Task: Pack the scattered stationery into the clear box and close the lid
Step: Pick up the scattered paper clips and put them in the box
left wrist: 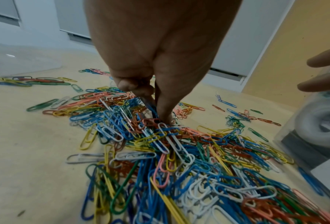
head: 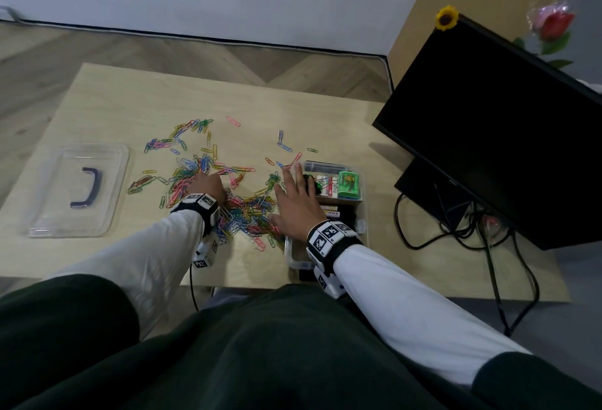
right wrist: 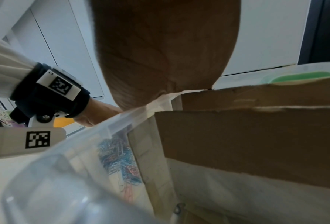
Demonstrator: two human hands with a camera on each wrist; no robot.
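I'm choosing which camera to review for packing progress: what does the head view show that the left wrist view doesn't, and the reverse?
Only the head view shows the whole clear lid with its dark handle lying left on the table, the green case inside the clear box, and the black monitor. Only the left wrist view shows the left hand with fingertips pinching into the pile, and a tape roll behind the box wall. Both show the paper clips and the right hand with fingers spread.

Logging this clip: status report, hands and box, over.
Left hand fingers down in paper clips, grip unclear. Right hand open, resting on clear box rim. Lid off, far left. Nothing blocking.
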